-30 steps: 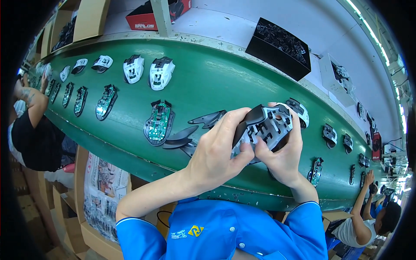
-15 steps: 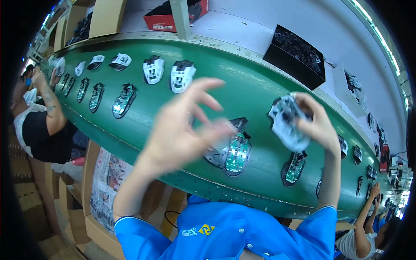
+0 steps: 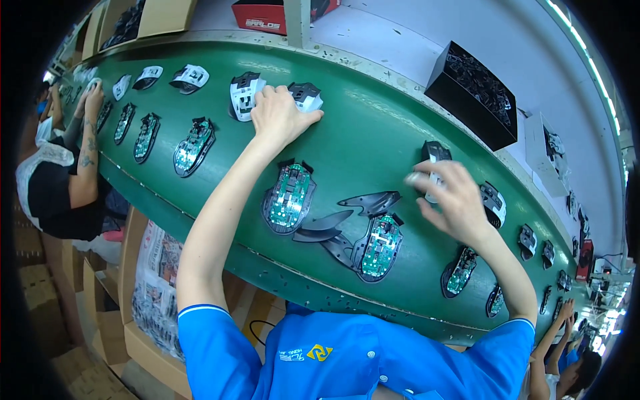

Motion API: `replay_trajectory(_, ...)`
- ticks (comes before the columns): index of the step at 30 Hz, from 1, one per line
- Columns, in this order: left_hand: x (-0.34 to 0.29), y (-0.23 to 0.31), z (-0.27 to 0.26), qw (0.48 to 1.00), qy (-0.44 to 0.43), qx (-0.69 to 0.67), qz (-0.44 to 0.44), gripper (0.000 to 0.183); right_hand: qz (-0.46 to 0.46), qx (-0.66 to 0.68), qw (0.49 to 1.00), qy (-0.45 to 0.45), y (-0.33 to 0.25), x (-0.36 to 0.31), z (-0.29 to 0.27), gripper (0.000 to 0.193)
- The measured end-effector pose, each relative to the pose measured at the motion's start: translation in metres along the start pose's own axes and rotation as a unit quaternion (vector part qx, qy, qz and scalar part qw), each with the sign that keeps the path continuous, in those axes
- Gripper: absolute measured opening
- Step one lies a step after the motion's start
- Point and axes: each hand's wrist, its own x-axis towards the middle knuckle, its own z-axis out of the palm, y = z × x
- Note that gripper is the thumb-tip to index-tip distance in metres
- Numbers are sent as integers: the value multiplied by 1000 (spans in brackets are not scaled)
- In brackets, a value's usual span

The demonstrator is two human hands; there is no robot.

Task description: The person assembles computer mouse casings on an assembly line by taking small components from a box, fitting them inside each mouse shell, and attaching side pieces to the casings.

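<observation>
My left hand [image 3: 277,117] reaches to the far side of the bench, closed over a white-and-black mouse top shell [image 3: 305,93]; its fingers hide part of it. Another mouse shell touches or nearly touches those fingers on the left. My right hand [image 3: 453,200] is open, slightly blurred, fingers apart beside a dark-and-white mouse shell [image 3: 435,152] lying on the bench. Between my arms are a mouse base with a green circuit board [image 3: 291,198], a second such base [image 3: 381,248], and loose dark curved side pieces [image 3: 325,227] next to it.
The green bench [image 3: 373,153] runs left to right, with rows of mouse bases and shells on both sides. A black box [image 3: 472,97] and a red box [image 3: 259,16] stand on the back ledge. Co-workers sit at left and right. Cartons [image 3: 157,360] stand below the near edge.
My left hand has moved up and away to the far shell. The shell my right hand held now lies on the bench, and that hand has come off it. The bench view has shifted slightly.
</observation>
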Motion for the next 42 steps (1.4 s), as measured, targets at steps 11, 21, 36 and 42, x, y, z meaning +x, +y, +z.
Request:
replay_trajectory(11,-87,21,-86,532,-314,-758,-208,50,-35,172,985,4,13,8,31,20)
replay_trajectory(21,-128,52,-110,532,-417,-737,-25,99,281,650,706,3,-43,8,-62,20)
replay_trajectory(36,-162,64,-115,697,-317,-634,111,110,212,500,839,44,-66,-11,-67,24)
replay_trajectory(42,-166,65,-114,693,-314,-638,117,110,236,539,807,43,-68,-17,-68,25)
